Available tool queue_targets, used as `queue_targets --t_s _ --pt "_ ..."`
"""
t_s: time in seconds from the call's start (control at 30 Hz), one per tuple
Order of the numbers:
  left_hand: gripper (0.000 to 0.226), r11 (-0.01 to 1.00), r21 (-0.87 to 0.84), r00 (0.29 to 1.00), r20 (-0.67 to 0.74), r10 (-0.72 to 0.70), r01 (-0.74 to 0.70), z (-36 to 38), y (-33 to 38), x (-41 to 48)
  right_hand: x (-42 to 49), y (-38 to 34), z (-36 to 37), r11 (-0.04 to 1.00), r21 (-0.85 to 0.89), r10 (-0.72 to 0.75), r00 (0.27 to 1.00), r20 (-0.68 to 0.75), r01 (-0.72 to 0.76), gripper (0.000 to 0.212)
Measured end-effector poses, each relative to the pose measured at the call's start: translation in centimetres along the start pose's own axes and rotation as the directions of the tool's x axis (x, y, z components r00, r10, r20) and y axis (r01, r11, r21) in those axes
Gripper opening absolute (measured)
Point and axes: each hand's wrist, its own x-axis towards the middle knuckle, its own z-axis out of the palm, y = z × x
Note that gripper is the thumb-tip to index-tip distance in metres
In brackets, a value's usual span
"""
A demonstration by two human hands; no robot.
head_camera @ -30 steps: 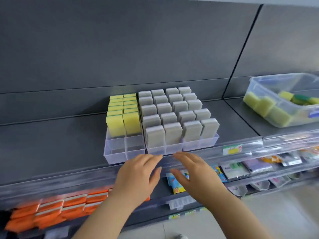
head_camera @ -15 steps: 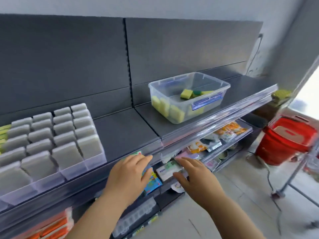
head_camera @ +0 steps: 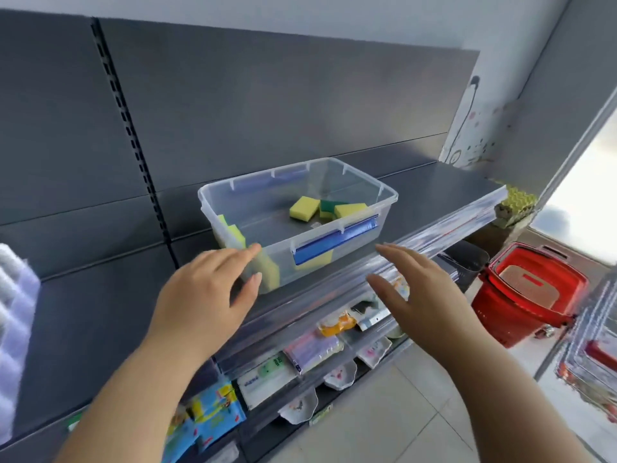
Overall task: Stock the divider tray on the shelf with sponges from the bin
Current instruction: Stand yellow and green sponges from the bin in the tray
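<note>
A clear plastic bin (head_camera: 384, 192) with a blue label strip stands on the grey shelf (head_camera: 100, 302) straight ahead. Several yellow-and-green sponges lie in it: a yellow sponge (head_camera: 303, 208) on the bin floor, others leaning at its near left corner (head_camera: 235, 233). My left hand (head_camera: 203, 295) hovers with fingers spread at the bin's near left corner, fingertips close to the wall. My right hand (head_camera: 420, 295) is raised, open and empty, just in front of the bin's right end. Only a blurred sliver of the divider tray (head_camera: 13, 315) shows at the far left.
Below the shelf edge, lower shelves hold packaged goods (head_camera: 314, 349) and blue packets (head_camera: 213, 412). A red shopping basket (head_camera: 524, 292) stands on the floor at the right, with a wire rack (head_camera: 594, 362) beside it. An egg carton (head_camera: 516, 202) sits past the shelf's right end.
My view has swung right from the divider tray to the bin. Both hands have risen from the shelf's front edge toward the bin, still empty.
</note>
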Motion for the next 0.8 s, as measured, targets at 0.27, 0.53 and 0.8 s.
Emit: queue_targets --t_s 0.27,0.53,0.8 --pt "0.047 0.997 0.047 0.997 -0.045 -0.062 0.064 6.1 -5.9 9.6 13.2 3.1 1.6 1.0 0.028 0.012 1.0 0.004 -0.012 0.048" --pt "0.046 0.984 0.175 0.996 0.08 -0.025 0.011 11.3 -6.8 15.8 25.3 8.4 4.2 1.0 0.018 -0.019 0.98 0.196 0.016 0.043" --pt "0.044 0.925 0.353 0.974 0.119 -0.191 0.139 13.4 -4.5 17.2 37.0 12.6 11.6 0.87 -0.235 -0.105 0.628 0.771 0.434 0.069"
